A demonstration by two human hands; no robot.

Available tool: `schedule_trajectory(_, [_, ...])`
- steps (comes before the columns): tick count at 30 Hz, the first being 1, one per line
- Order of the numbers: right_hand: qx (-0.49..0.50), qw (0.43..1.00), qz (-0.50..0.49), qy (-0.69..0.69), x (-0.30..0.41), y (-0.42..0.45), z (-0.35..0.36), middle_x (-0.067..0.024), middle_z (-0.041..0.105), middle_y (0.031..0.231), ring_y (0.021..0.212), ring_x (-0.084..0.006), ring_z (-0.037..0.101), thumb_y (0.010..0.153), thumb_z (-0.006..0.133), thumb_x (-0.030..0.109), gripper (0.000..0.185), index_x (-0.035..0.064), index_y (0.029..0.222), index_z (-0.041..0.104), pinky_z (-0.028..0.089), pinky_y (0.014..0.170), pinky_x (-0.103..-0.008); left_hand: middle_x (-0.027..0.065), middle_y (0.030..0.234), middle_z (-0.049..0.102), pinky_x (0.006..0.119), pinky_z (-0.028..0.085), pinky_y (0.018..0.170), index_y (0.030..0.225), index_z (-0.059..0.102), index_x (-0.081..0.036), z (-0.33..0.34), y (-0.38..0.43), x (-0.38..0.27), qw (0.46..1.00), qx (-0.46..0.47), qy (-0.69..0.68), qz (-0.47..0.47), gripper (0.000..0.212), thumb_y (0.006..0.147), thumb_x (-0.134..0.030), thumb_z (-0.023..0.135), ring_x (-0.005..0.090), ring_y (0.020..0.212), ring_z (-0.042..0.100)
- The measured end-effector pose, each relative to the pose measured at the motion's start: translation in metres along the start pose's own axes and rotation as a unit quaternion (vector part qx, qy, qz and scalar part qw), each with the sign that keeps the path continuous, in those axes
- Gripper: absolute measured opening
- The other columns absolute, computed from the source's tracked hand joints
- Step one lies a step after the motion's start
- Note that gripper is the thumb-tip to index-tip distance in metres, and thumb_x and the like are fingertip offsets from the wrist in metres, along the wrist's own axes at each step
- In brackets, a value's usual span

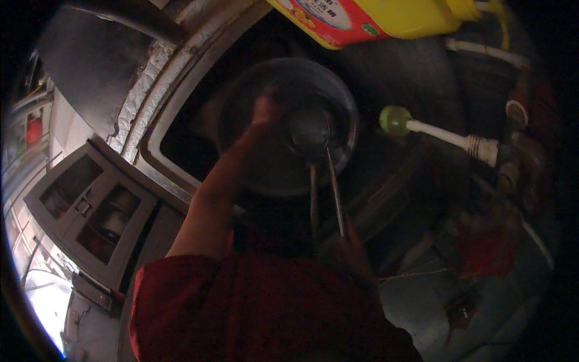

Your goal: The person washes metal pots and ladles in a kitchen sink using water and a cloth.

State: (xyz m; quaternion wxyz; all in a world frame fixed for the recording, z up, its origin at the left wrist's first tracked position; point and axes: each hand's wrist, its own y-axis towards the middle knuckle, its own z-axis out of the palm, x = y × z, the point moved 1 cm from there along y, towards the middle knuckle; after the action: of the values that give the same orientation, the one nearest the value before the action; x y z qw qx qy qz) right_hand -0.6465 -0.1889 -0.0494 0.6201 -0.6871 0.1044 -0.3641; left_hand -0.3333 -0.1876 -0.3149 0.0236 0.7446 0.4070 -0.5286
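A round metal basin stands in the dark sink. My left hand is inside it, near a round-bowled metal utensil, probably a ladle or strainer. Shadow and blur hide the fingers, so whether they touch or grip anything is unclear. Two long handles run from the basin towards me. My right hand is closed around the lower end of the right one, a thin metal handle. The other handle lies just left of it; its lower end fades into the dark.
A yellow detergent jug with a red label sits beyond the basin. To the right are a white pipe with a green rounded end and a red object. Foil-like edging and a glass-doored cabinet are at left.
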Motion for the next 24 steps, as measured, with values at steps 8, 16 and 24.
schedule_trajectory(8, [0.011, 0.969, -0.105, -0.225, 0.039, -0.047, -0.006, -0.0104, 0.043, 0.11, 0.087, -0.0184, 0.046, 0.079, 0.042, 0.008, 0.06, 0.0113, 0.132, 0.013, 0.039, 0.076, -0.0283, 0.0082, 0.094, 0.055, 0.037, 0.04, 0.076, 0.095, 0.056, -0.013, -0.016, -0.04, -0.135, 0.736, 0.179, 0.366, 0.541, 0.031, 0.065, -0.017, 0.054, 0.0273, 0.09, 0.049])
schedule_trajectory(16, [0.003, 0.96, -0.134, -0.247, 0.041, -0.067, -0.007, -0.0097, 0.043, 0.109, 0.085, -0.0186, 0.047, 0.076, 0.044, 0.007, 0.065, 0.0134, 0.132, 0.012, 0.039, 0.073, -0.0293, 0.0082, 0.089, 0.059, 0.038, 0.045, 0.068, 0.091, 0.059, -0.015, -0.022, 0.009, -0.076, 0.927, 0.162, 0.226, 0.25, 0.023, 0.071, -0.023, 0.054, 0.0252, 0.081, 0.057])
schedule_trajectory(24, [0.025, 1.0, 0.005, -0.011, 0.025, -0.052, 0.008, 0.0024, 0.043, 0.073, 0.052, -0.0062, 0.036, 0.077, 0.046, 0.015, 0.065, 0.0165, 0.132, 0.012, 0.031, 0.045, -0.0196, 0.0133, 0.084, 0.059, 0.036, 0.045, 0.072, 0.086, 0.061, -0.013, 0.012, -0.012, 0.009, 0.994, 0.074, 0.071, 0.034, 0.024, 0.066, -0.024, 0.055, 0.0295, 0.081, 0.056])
